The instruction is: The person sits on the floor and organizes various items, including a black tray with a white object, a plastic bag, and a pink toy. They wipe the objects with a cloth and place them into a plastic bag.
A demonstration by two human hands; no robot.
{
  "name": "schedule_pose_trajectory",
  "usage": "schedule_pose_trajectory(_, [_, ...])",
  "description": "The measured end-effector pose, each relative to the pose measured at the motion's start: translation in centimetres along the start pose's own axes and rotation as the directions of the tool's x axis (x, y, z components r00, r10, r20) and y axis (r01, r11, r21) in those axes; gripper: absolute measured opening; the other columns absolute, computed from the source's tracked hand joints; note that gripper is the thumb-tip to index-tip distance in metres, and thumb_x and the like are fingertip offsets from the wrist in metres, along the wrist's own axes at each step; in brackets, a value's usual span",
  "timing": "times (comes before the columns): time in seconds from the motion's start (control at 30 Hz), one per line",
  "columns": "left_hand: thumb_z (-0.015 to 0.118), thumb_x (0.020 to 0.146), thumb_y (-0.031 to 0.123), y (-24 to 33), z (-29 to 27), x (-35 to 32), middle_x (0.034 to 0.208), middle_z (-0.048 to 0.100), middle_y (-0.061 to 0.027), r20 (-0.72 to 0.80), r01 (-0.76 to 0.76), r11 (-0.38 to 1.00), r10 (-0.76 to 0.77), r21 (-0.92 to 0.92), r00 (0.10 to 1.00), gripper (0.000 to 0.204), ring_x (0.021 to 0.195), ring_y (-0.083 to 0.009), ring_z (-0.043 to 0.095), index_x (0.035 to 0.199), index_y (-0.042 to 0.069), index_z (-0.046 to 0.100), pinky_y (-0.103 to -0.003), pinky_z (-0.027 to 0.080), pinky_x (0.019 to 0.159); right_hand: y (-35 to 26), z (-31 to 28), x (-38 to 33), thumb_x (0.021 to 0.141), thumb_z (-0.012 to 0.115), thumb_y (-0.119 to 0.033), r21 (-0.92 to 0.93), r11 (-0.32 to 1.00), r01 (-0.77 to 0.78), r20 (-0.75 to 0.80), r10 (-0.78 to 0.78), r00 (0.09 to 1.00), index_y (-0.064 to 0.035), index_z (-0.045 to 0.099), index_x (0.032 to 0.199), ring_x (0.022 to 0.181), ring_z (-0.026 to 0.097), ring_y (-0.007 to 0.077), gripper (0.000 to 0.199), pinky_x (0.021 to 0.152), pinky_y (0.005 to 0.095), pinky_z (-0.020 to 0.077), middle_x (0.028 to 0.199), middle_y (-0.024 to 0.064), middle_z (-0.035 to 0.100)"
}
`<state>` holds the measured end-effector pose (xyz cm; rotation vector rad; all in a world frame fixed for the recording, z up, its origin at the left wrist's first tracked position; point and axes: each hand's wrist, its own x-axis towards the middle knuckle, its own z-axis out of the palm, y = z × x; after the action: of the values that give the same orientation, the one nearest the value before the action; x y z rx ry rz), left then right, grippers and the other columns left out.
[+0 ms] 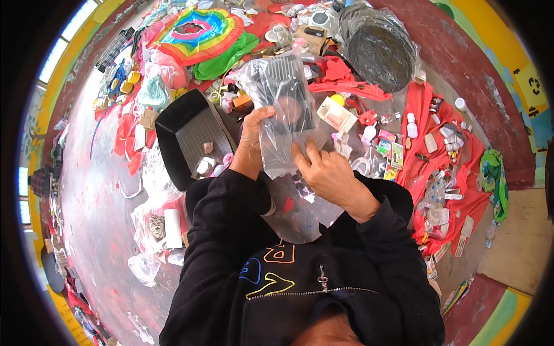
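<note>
A clear plastic bag (278, 151) is held up in front of my chest, with a dark, ribbed object (281, 72) showing through it. My left hand (251, 144) grips the bag's left side, thumb on the front. At the lower right of the bag, my right hand (328, 176) has its fingers curled against the plastic and pinches its edge. What lies behind the bag is partly hidden. Close by on the left stands a black crate (167, 135) with a few small items at its bottom.
Mixed small goods lie on red cloths (412, 167) to the right. A rainbow-coloured round fabric piece (202, 49) and a green bag (228, 57) are at the far left. Black round items in plastic (381, 57) stand far right. A white roll (172, 228) lies near left.
</note>
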<state>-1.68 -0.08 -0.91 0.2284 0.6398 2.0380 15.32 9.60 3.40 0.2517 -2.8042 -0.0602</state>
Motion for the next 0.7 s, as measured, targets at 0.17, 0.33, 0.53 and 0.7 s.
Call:
schedule_pose_trajectory(0.17, [0.058, 0.062, 0.003, 0.6, 0.5, -0.6, 0.088, 0.06, -0.0128, -0.096, -0.038, 0.994, 0.047, 0.099, 0.994, 0.04, 0.077, -0.0228, 0.06, 0.101, -0.005, 0.052, -0.035, 0.05, 0.072, 2.7, -1.8, -0.8, 0.076, 0.054, -0.013, 0.542, 0.826, -0.155, 0.127, 0.102, 0.987, -0.0011, 0.057, 0.106, 0.069, 0.062, 0.0242, 0.032, 0.062, 0.0308, 0.0485, 0.097, 0.0212, 0.059])
schedule_pose_trajectory(0.33, [0.058, 0.061, 0.001, -1.3, 0.8, -0.9, 0.082, 0.06, -0.0104, -0.028, 0.01, 0.979, -0.004, 0.203, 1.0, 0.041, 0.07, -0.0206, 0.06, 0.101, -0.005, 0.052, -0.033, 0.05, 0.07, 6.4, -4.6, 0.4, 0.086, 0.049, -0.014, 0.992, 0.112, 0.06, -0.127, 0.829, 0.545, 0.0001, 0.059, 0.096, 0.072, 0.056, 0.0113, 0.02, 0.073, 0.026, 0.0447, 0.078, 0.0058, 0.06])
schedule_pose_trajectory(0.53, [0.058, 0.061, 0.002, -3.4, 1.7, -1.4, 0.086, 0.059, -0.0077, -0.017, 0.066, 0.938, -0.064, 0.339, 0.998, 0.043, 0.076, -0.0187, 0.059, 0.104, -0.002, 0.052, -0.031, 0.048, 0.073, 3.1, -1.7, 4.2, 0.067, 0.063, -0.007, 0.623, 0.772, -0.125, -0.466, 0.495, 0.734, -0.0053, 0.056, 0.103, 0.091, 0.051, 0.0279, 0.036, 0.081, 0.0356, 0.0408, 0.1, 0.0128, 0.05])
schedule_pose_trajectory(0.7, [0.061, 0.059, 0.004, -2.4, 2.2, -1.6, 0.096, 0.059, -0.0101, 0.068, 0.028, 0.956, -0.05, 0.292, 0.996, 0.054, 0.087, -0.0226, 0.06, 0.111, -0.001, 0.049, -0.034, 0.048, 0.08, 3.1, 0.3, 1.2, 0.071, 0.056, 0.001, 0.714, 0.694, -0.095, -0.14, 0.274, 0.951, -0.0072, 0.058, 0.1, 0.089, 0.053, 0.0258, 0.03, 0.08, 0.0331, 0.0424, 0.098, 0.0087, 0.054])
